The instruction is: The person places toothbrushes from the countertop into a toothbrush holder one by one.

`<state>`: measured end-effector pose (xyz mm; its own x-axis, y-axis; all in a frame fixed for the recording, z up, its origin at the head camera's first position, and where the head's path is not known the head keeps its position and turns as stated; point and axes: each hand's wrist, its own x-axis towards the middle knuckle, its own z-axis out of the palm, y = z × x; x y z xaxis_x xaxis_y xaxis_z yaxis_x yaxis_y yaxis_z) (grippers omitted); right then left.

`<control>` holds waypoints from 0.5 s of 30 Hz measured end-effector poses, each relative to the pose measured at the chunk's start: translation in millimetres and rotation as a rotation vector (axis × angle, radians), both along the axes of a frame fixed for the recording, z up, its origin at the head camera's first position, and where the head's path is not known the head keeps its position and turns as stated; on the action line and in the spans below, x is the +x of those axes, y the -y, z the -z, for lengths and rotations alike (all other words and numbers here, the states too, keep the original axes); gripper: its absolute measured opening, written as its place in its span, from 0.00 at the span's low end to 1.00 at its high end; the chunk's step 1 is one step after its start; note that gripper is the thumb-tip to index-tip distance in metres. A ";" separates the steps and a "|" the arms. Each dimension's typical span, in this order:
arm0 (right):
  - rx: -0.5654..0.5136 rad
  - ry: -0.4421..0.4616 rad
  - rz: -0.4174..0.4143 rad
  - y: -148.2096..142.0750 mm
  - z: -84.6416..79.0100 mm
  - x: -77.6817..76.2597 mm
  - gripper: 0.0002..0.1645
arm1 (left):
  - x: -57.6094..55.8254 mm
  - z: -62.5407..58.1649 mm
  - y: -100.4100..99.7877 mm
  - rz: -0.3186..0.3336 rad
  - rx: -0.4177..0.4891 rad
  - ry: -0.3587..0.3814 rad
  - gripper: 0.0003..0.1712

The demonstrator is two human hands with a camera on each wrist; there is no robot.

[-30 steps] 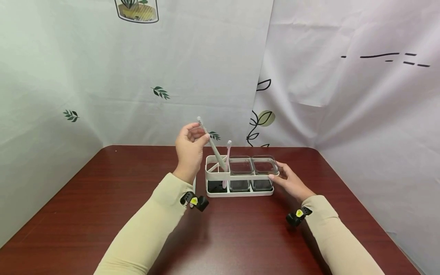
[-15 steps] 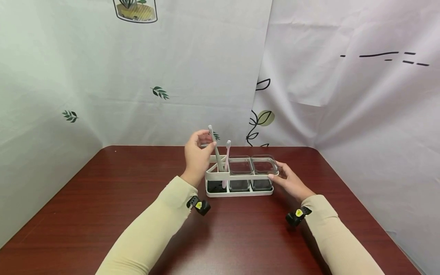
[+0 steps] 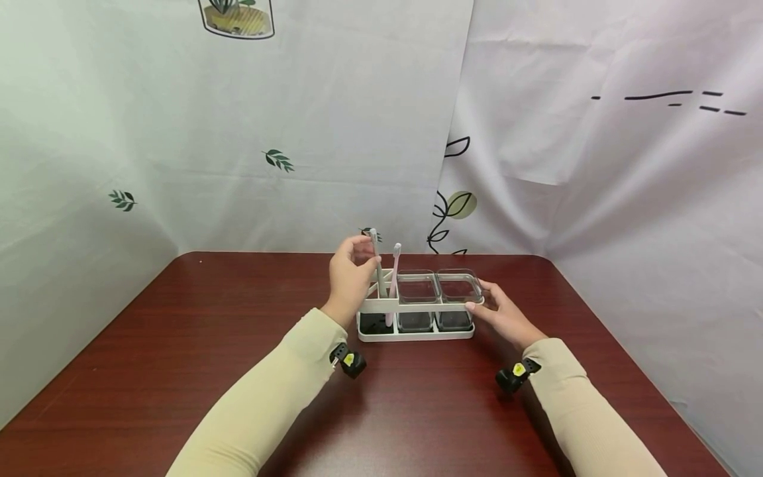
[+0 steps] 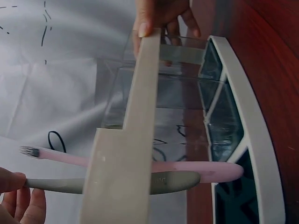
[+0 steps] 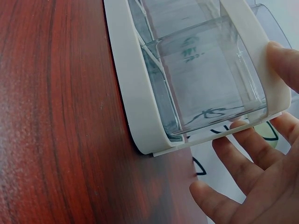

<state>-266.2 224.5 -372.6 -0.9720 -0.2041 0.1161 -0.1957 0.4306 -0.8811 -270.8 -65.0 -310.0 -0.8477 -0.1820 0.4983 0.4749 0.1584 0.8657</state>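
Observation:
My left hand (image 3: pixel 352 275) pinches a grey-green toothbrush (image 3: pixel 381 281) near its head, bristle end up. Its handle (image 4: pixel 175 182) passes down through the upper frame of a white toothbrush holder (image 3: pixel 417 336), in the divided left section; the handle's tip shows above the dark base. Beside it a pink toothbrush (image 3: pixel 394 268) stands in the same section, leaning slightly, its lower end down at the base. My right hand (image 3: pixel 507 318) grips the holder's right end, thumb (image 5: pixel 286 65) on the front of the upper rim and fingers behind and below.
Two clear square cups (image 5: pixel 201 79) sit side by side in the holder's middle and right sections. The holder stands on a dark red wooden table (image 3: pixel 429 411). A white printed cloth (image 3: pixel 334 99) hangs behind and along the sides.
My left hand has moved right and down, lowering the grey-green toothbrush; it has swung from a left tilt to nearly upright. The right hand and holder have stayed in place.

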 end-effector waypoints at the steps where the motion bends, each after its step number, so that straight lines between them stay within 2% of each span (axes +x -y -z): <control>1: 0.000 0.001 0.001 -0.1 0.0 0.0 0.42 | -0.2 0.8 -0.3 -0.003 -0.007 0.011 0.19; 15: 0.008 0.004 -0.003 -1.0 0.3 0.0 0.43 | -4.6 10.8 -2.6 0.012 -0.028 0.110 0.20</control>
<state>-266.2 225.4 -372.9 -0.9719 -0.2076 0.1105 -0.1932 0.4370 -0.8785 -275.3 -62.4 -320.8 -0.8996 -0.1588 0.4067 0.3790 0.1786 0.9080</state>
